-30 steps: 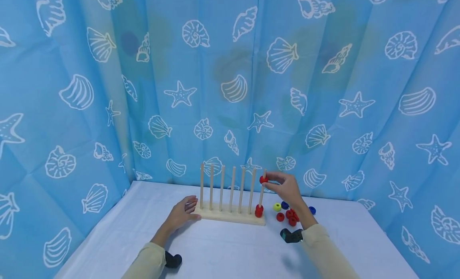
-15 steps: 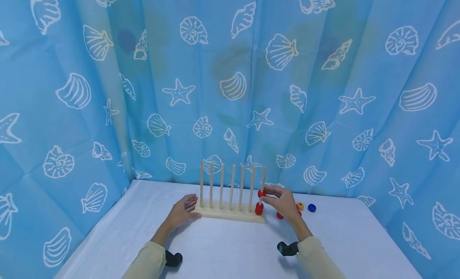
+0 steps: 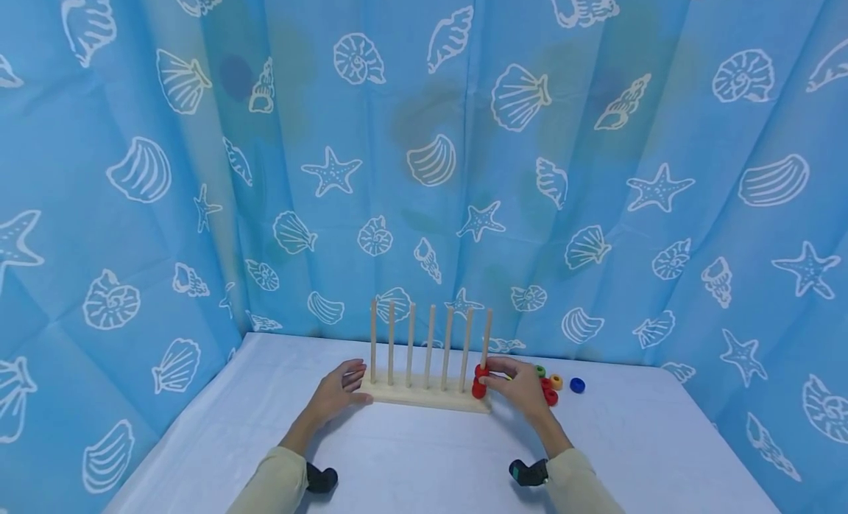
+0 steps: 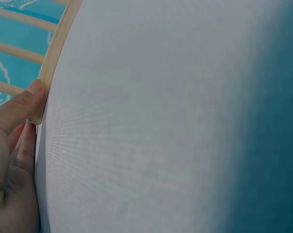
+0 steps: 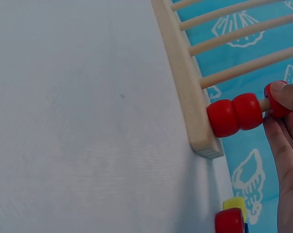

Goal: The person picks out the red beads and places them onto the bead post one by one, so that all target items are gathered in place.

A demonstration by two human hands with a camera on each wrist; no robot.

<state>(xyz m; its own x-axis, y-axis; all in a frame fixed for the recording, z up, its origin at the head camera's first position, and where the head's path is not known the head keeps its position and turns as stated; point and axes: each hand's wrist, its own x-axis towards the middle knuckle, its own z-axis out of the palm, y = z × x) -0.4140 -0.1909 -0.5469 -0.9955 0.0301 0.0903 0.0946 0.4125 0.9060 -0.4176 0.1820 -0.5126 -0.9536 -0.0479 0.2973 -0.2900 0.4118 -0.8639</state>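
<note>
A wooden peg stand [image 3: 424, 398] with several upright pegs rests on the white table. My left hand [image 3: 336, 395] grips its left end; in the left wrist view the thumb [image 4: 27, 99] presses on the base's edge. At the far right peg, my right hand [image 3: 521, 388] pinches a red bead [image 5: 281, 111] between thumb and fingers. The peg runs through this bead. Below it, a red bead [image 5: 247, 111] and a bottom red bead [image 5: 223, 118] sit stacked against the base. A short bit of bare peg shows between the held bead and the stack.
Loose beads lie right of the stand, partly behind my right hand: blue [image 3: 577, 385], orange [image 3: 556, 382], green [image 3: 540, 370] and red [image 3: 550, 398]. Also there is a yellow bead [image 5: 234, 203]. A blue shell-patterned curtain [image 3: 424, 205] hangs behind the table [image 3: 411, 462].
My right hand has slid the red bead down the rightmost peg, from near its top to just above the stacked red beads. The left hand stays on the stand's left end.
</note>
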